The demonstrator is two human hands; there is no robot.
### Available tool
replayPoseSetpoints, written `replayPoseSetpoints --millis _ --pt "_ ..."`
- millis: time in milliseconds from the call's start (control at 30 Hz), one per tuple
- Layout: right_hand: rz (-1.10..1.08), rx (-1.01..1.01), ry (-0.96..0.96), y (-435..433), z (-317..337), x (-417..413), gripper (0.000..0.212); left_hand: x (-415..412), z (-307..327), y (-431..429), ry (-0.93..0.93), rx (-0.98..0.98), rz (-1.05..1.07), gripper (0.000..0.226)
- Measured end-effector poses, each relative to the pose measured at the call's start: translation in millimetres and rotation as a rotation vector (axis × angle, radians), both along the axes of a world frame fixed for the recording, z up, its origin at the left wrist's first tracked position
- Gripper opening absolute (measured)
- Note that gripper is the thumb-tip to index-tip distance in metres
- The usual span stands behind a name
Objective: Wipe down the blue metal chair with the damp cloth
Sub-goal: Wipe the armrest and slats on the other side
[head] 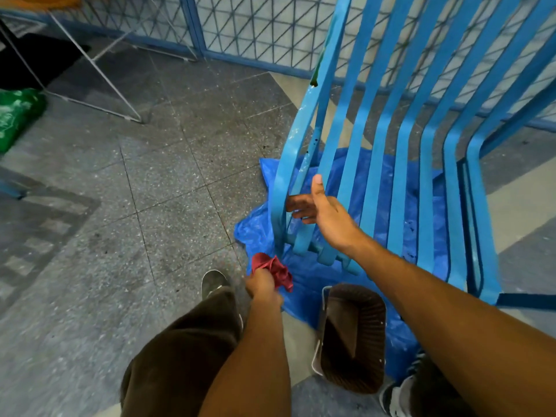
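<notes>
No word, label, brand or number can be read anywhere in view. The green bag [18, 115] at the left edge of the frame carries pale white marks that may be print, but they are too blurred to make out. The blue metal chair [425, 206] on the right shows only scuffs and dark specks on its paint.

The blue metal chair [403, 164] stands on a blue plastic sheet [313, 284] that spreads out past its front edge. The person's right hand [323, 215] grips the chair's seat slats on the side facing the open tiled floor [150, 182], fingers curled underneath and thumb on top. Just below that corner of the chair, the left hand [262, 286] holds a bunched red cloth [275, 269]. A dark brown tub [353, 335] sits before the chair's front.
</notes>
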State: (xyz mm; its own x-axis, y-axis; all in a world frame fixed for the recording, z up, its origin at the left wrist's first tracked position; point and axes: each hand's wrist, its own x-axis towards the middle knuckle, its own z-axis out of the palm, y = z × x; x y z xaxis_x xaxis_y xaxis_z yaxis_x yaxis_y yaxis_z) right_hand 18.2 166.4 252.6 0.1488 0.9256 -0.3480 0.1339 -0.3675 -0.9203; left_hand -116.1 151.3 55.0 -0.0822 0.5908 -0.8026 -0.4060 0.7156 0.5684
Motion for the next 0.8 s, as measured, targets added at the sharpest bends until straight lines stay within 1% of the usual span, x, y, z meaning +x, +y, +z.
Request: replayPoseSetpoints --millis 67,167,267,333,500,667,800 --pt "0.021 0.015 0.002 2.3 -7.0 4.7 0.074 5.2 -5.9 -9.1 -0.038 -0.041 -0.036 0.042" --pt "0.067 0.015 0.015 8.3 -14.3 14.3 0.076 13.2 -19.2 -18.3 -0.062 -0.023 -0.037 0.037" --pt "0.142 0.017 0.019 12.6 -16.9 22.4 0.076 20.6 -43.6 -11.8 -0.083 -0.081 0.051 0.037" --pt "0.183 0.038 0.021 14.9 -18.4 25.6 0.076 25.6 -60.0 -2.8 -0.097 -0.094 0.096 0.032" --pt "0.226 0.047 0.013 15.0 -22.7 30.4 0.074 32.6 -91.4 14.5 0.001 -0.081 0.066 0.036" --pt "0.239 0.040 0.043 11.9 -25.2 33.0 0.071 38.5 -125.2 26.7 -0.053 -0.196 0.104 0.029" --pt "0.224 0.067 0.027 10.8 -31.2 30.5 0.073 45.6 -137.4 31.6 -0.025 -0.225 0.107 0.027"
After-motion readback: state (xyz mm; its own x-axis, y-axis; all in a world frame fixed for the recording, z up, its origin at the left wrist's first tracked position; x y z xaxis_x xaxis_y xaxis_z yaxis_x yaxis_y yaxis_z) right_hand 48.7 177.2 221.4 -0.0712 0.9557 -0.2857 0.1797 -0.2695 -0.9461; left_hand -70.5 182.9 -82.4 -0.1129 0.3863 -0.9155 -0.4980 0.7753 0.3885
